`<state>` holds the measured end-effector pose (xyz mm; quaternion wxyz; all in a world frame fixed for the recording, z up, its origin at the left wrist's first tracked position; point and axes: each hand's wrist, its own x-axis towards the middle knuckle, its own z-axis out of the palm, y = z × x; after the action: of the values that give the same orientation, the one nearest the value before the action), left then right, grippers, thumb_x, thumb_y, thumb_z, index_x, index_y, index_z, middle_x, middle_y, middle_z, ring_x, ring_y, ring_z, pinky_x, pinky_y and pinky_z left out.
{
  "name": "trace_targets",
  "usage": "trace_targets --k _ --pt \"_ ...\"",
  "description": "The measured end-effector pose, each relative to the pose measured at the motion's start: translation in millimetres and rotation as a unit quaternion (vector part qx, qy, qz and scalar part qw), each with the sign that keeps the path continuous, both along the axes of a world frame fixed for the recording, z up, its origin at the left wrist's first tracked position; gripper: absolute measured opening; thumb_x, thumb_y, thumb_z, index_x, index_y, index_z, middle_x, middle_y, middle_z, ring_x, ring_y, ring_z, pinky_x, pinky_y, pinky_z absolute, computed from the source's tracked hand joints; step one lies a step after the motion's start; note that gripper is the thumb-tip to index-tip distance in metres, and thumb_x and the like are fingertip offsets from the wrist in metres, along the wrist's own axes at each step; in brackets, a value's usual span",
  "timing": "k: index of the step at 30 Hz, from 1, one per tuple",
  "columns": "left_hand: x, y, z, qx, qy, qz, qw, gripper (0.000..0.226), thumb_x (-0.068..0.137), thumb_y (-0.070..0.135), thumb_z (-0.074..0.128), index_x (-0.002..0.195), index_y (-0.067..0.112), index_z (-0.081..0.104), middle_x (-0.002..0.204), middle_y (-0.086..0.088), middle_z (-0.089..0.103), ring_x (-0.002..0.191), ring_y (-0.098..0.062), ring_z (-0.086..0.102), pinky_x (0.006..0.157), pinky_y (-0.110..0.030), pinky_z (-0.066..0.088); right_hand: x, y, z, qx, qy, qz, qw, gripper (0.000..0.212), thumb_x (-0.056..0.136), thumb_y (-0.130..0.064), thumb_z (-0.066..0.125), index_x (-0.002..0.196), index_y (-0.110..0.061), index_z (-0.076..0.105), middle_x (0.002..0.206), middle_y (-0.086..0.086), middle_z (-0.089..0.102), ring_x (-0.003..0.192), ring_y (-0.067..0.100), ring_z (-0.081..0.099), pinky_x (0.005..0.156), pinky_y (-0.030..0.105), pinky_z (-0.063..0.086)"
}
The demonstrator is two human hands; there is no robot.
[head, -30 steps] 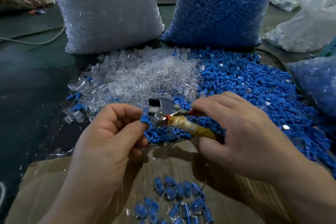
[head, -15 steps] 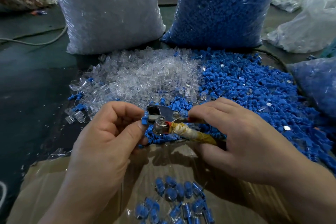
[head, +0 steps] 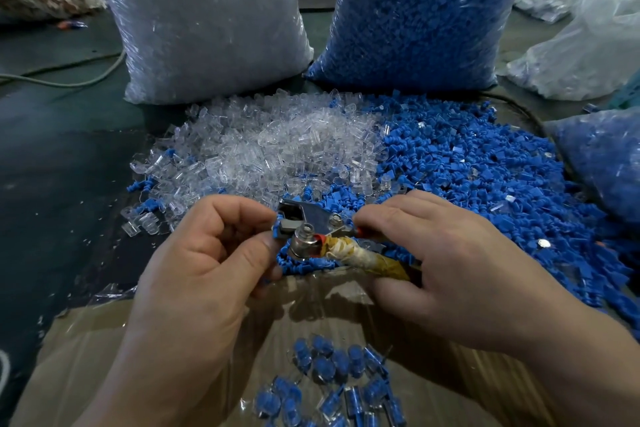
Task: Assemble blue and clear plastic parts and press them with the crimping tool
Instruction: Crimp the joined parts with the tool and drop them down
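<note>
Between our hands, the crimping tool (head: 311, 218) now sits lower, its head closing on the blue part (head: 277, 235). Fingers of our left hand (head: 207, 263) pinch that part; our right hand (head: 457, 270) grips the handles. We judge pressing underway.

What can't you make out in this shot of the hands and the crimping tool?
Head view:
1) small blue plastic part pinched by the left hand: thumb and metal crimping tool hide whether a clear piece is fitted.
2) yellow tape-wrapped handle: its end hidden under the right hand.
3) heap of assembled blue-and-clear pieces: cut off by the bottom edge.
4) bag of clear parts and bag of blue parts: tops cut off by the upper edge.
</note>
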<state>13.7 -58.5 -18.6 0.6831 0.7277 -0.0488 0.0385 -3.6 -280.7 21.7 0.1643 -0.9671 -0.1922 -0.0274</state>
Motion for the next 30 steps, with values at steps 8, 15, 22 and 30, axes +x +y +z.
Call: trace_targets --k 8,15,22,30 --pt "-1.7 3.0 1.5 -0.010 -0.008 0.013 1.000 0.021 0.069 0.041 0.075 0.089 0.037 0.073 0.078 -0.001 0.072 0.063 -0.011 0.069 0.052 -0.021 0.055 -2.8 4.4 1.8 0.008 -0.028 -0.014 0.999 0.047 0.077 -0.052 0.046 0.117 -0.033 0.062 0.087 -0.020 0.061 0.082 0.003 0.056 0.071 0.025 0.053" --pt "3.0 5.7 -3.0 0.080 0.051 0.023 0.995 0.031 0.086 0.007 0.071 0.083 0.039 0.071 0.059 -0.002 0.067 0.050 -0.008 0.061 0.045 -0.020 0.049 12.1 -3.2 -10.6 -0.080 -0.041 -0.090 0.992 0.065 0.077 -0.064 0.045 0.130 -0.028 0.056 0.110 -0.011 0.062 0.101 0.014 0.051 0.088 0.033 0.045" --pt "-6.8 -7.0 0.3 0.132 0.062 0.001 0.989 0.032 0.086 0.016 0.071 0.088 0.048 0.067 0.066 0.005 0.072 0.051 -0.004 0.065 0.046 -0.013 0.049 19.1 -1.5 -9.6 -0.096 -0.032 -0.114 0.988 0.065 0.079 -0.069 0.042 0.132 -0.032 0.051 0.125 -0.009 0.054 0.116 0.017 0.039 0.099 0.040 0.031" --pt "-20.6 -14.8 6.3 0.204 -0.062 -0.002 0.977 0.011 0.087 0.048 0.060 0.096 0.049 0.065 0.074 0.020 0.072 0.061 0.000 0.068 0.056 -0.021 0.056 -3.8 35.3 -9.1 -0.012 -0.123 0.004 0.992 0.024 0.095 -0.036 0.047 0.089 -0.020 0.064 0.083 -0.002 0.062 0.076 0.023 0.057 0.072 0.037 0.043"
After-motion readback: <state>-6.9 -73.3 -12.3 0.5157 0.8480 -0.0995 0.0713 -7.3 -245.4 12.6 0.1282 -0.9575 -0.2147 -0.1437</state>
